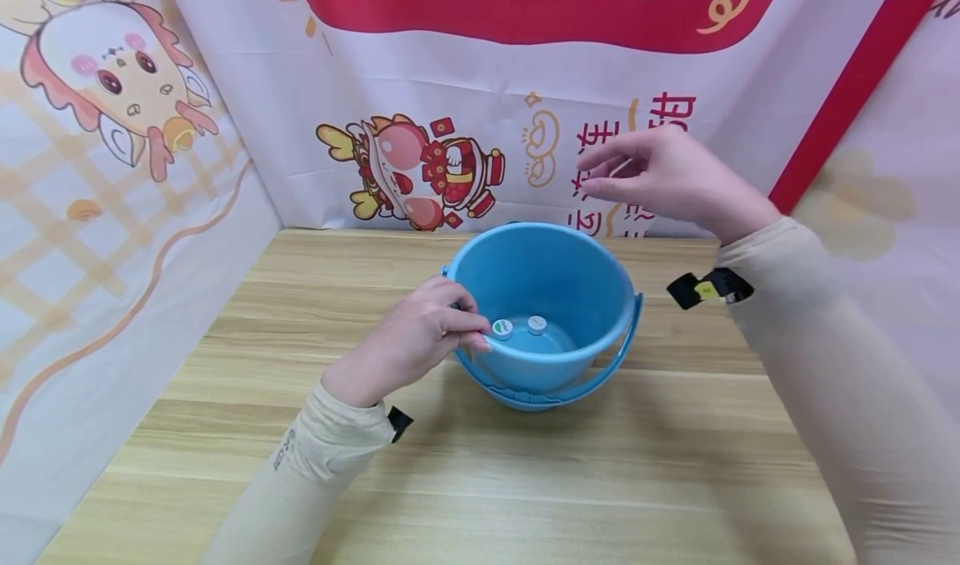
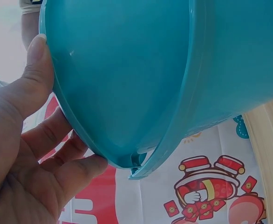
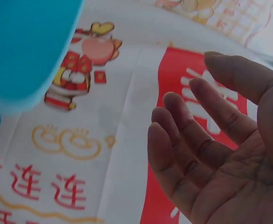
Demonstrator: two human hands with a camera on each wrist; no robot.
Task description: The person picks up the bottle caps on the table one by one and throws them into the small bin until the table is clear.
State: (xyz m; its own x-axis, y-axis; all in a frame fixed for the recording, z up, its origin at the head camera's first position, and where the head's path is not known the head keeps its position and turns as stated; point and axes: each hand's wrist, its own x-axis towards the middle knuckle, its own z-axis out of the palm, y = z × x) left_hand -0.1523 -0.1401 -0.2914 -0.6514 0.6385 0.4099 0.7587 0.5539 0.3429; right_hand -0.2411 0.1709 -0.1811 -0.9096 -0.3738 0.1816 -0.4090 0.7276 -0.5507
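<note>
A light blue plastic bucket (image 1: 555, 286) stands upright on the table, its handle lowered across the near side. Inside, at the bottom, lie two small white round caps: one cap with a green mark (image 1: 502, 329) and a plainer cap (image 1: 537, 325). My left hand (image 1: 420, 332) holds the bucket's near-left rim; in the left wrist view its thumb (image 2: 37, 63) and fingertips are at the rim. Up in the air beyond the bucket's right side is my right hand (image 1: 660, 173), fingers loosely bent, with nothing in it. The right wrist view shows its palm and spread fingers (image 3: 206, 144).
The wood-grain table (image 1: 247, 365) carries the bucket near its back edge. Behind it hangs a printed white and red cloth (image 1: 300, 132), and another printed sheet (image 1: 112, 215) hangs along the left side.
</note>
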